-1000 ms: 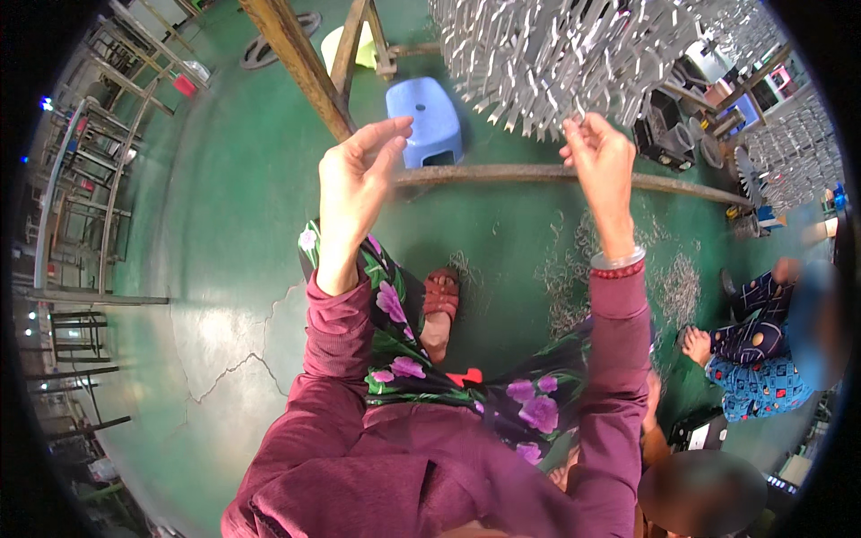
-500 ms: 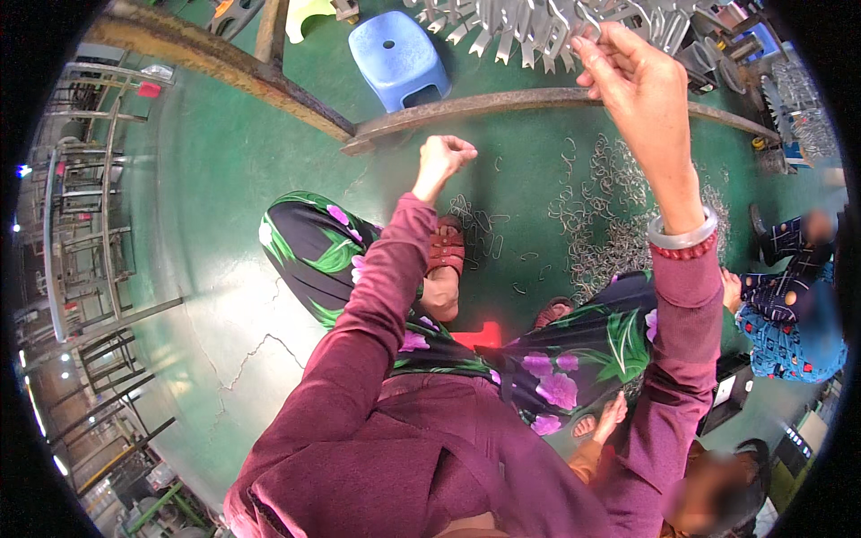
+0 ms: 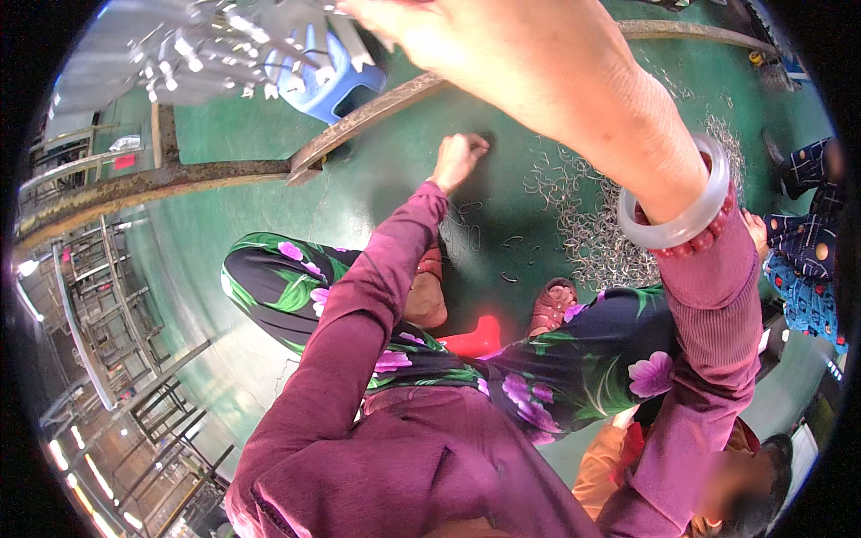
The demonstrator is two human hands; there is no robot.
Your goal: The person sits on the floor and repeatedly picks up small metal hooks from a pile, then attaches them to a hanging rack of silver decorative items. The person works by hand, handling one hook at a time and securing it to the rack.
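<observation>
My left hand [image 3: 459, 160] is closed in a pinch above the green floor; whatever its fingers hold, if anything, is too small to make out. Below it lie a few loose wire hooks [image 3: 471, 235]. My right hand [image 3: 466, 40] reaches across the top of the view toward a dense row of hanging silvery metal pieces [image 3: 179, 54]. Its fingertips are blurred and partly cut off by the upper edge, so their grip is hidden. A pale bangle [image 3: 632, 224] and red beads circle that wrist.
A rusty metal frame bar [image 3: 368, 117] crosses in front of me, with a blue plastic stool [image 3: 345, 88] beyond it. Many bent wire hooks [image 3: 596, 229] are heaped on the floor. A red seat [image 3: 480, 337] shows beneath me. Co-workers sit at right [image 3: 803, 233] and lower right [image 3: 603, 462].
My view has turned, so the hanging pieces and stool now appear farther left. My right arm has swung up and leftward, closer to the camera. The left hand stays pinched over the floor.
</observation>
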